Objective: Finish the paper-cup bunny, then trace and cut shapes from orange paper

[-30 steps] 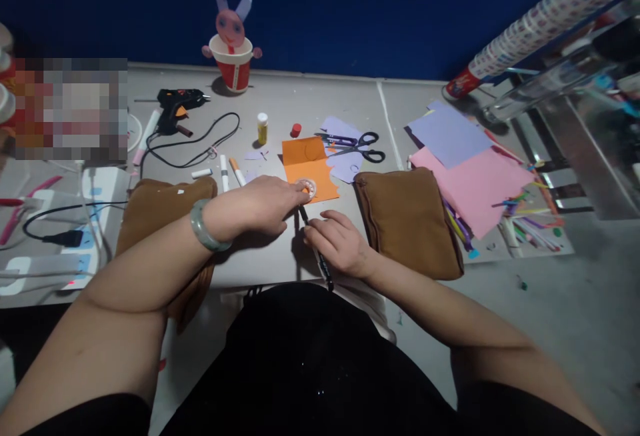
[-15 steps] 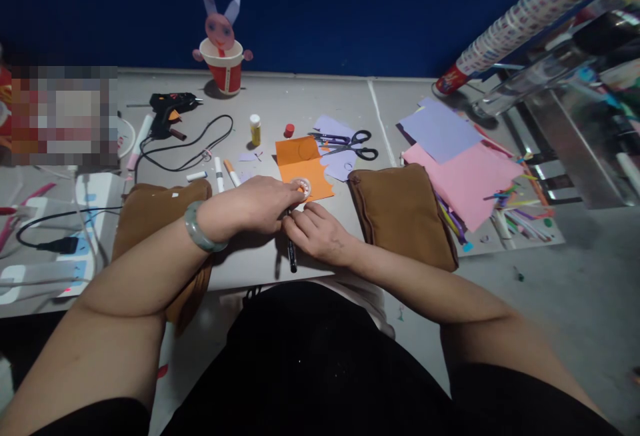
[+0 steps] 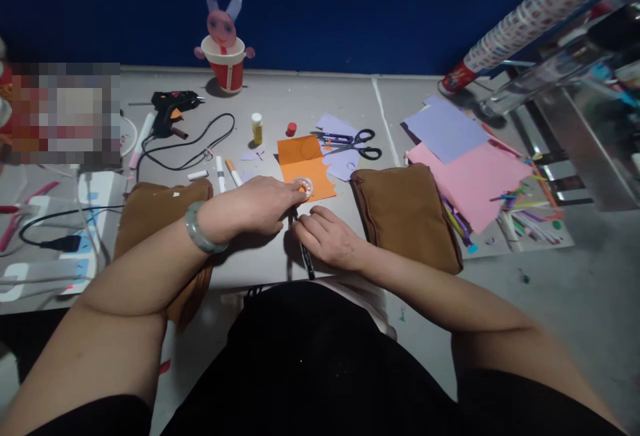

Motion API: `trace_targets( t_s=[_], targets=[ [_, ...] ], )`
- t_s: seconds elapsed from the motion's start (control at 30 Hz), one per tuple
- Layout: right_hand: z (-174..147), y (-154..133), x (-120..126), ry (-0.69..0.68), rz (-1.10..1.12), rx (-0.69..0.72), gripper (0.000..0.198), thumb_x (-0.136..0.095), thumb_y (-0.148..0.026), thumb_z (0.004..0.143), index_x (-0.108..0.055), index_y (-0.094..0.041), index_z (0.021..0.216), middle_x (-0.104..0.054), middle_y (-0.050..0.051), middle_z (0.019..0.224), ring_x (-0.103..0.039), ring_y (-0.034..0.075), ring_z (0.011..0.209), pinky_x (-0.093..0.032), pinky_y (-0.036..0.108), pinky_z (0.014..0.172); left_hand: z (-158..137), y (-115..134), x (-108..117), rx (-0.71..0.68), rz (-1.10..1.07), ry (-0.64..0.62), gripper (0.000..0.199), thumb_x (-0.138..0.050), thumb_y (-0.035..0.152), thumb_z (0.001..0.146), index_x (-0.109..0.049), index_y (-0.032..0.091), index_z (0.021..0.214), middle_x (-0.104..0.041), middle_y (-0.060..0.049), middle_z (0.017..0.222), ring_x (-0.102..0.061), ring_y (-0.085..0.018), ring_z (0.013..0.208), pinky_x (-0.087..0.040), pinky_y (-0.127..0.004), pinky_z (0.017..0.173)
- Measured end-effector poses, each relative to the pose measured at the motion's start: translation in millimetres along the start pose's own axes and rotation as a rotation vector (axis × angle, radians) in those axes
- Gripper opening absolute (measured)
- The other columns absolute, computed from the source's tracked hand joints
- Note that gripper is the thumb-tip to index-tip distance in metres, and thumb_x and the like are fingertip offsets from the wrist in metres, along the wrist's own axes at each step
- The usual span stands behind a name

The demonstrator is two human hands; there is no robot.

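My left hand (image 3: pixel 263 203) reaches over the near edge of an orange paper (image 3: pixel 320 169). Its fingertips press on a small whitish ring (image 3: pixel 307 184), perhaps a tape roll, lying flat on that paper. Closed around a black marker (image 3: pixel 308 264), my right hand (image 3: pixel 325 236) rests just to the right of and below the left. The marker's back end points toward me; its tip is hidden near the left fingers. A drawn round line shows on the paper's upper part. Black-handled scissors (image 3: pixel 369 153) lie beside it on purple paper (image 3: pixel 345 168).
Brown cloth pouches (image 3: pixel 407 216) flank my hands. Behind are a glue stick (image 3: pixel 257 131), a glue gun (image 3: pixel 167 113) with its cord and a rabbit-faced paper cup (image 3: pixel 230 76). Pink paper (image 3: pixel 475 186) and stacked cups (image 3: pixel 520 29) are at right, a power strip (image 3: pixel 93 223) at left.
My right hand has shifted slightly right, away from the left fingers. The marker's back end has swung right and toward me. My left hand remains on the ring.
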State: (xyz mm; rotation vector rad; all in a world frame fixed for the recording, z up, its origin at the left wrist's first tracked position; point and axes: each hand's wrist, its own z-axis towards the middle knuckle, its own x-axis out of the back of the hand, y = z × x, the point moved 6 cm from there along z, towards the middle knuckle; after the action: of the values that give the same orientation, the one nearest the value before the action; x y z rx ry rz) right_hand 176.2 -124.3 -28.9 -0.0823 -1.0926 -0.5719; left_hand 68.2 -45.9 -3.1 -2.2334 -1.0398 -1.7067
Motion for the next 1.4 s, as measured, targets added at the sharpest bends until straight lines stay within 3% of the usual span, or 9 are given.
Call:
trace_targets(
  t_s=[0.27,0.6,0.97,1.07,1.23,1.4],
  targets=[
    [-20,10,15,0.023,0.044,0.016,0.012,-0.057,-0.006,0.1,-0.067,-0.011,0.104,-0.072,0.009,0.086,-0.063,0.02,0.083,-0.058,0.04,0.092,0,0,0,0.013,0.039,-0.04,0.06,-0.061,0.018,0.084,-0.054,0.024,0.144,-0.069,-0.012,0.14,-0.073,-0.03,0.102,-0.053,-0.039,0.081],
    [-34,25,21,0.064,0.132,-0.036,0.012,-0.057,-0.012,0.103,-0.064,-0.013,0.112,-0.075,0.01,0.092,-0.066,0.02,0.086,-0.062,0.042,0.09,-1,3,3,0.015,0.052,-0.05,0.057,-0.06,0.017,0.084,-0.057,0.023,0.141,-0.066,-0.012,0.146,-0.074,-0.029,0.101,-0.054,-0.038,0.078],
    [-8,14,2,0.047,0.059,0.075,0.02,-0.049,-0.007,0.102,-0.067,-0.013,0.107,-0.072,0.007,0.085,-0.066,0.019,0.083,-0.06,0.041,0.094,0,2,2,0.036,0.036,-0.051,0.06,-0.061,0.017,0.086,-0.055,0.025,0.145,-0.064,-0.011,0.149,-0.074,-0.03,0.11,-0.055,-0.038,0.083],
    [-2,14,-6,0.012,0.047,0.061,0.025,-0.044,-0.006,0.103,-0.067,-0.014,0.109,-0.069,0.006,0.084,-0.064,0.02,0.082,-0.06,0.045,0.093,0,3,2,0.027,0.031,-0.04,0.055,-0.057,0.017,0.088,-0.056,0.024,0.143,-0.065,-0.011,0.148,-0.075,-0.029,0.105,-0.054,-0.038,0.079],
    [5,12,-3,0.074,0.013,0.007,0.021,-0.048,-0.004,0.101,-0.066,-0.013,0.103,-0.067,0.006,0.08,-0.061,0.02,0.081,-0.059,0.041,0.093,1,1,0,0.015,0.031,-0.032,0.053,-0.057,0.017,0.089,-0.057,0.024,0.142,-0.064,-0.011,0.149,-0.075,-0.028,0.102,-0.054,-0.037,0.077],
    [-1,8,2,0.041,0.126,-0.054,0.019,-0.049,-0.006,0.102,-0.066,-0.013,0.104,-0.066,0.005,0.08,-0.058,0.02,0.079,-0.057,0.044,0.088,-1,2,2,0.017,0.043,-0.031,0.053,-0.059,0.016,0.087,-0.058,0.024,0.14,-0.063,-0.01,0.151,-0.074,-0.028,0.106,-0.054,-0.036,0.079]
  ],
)
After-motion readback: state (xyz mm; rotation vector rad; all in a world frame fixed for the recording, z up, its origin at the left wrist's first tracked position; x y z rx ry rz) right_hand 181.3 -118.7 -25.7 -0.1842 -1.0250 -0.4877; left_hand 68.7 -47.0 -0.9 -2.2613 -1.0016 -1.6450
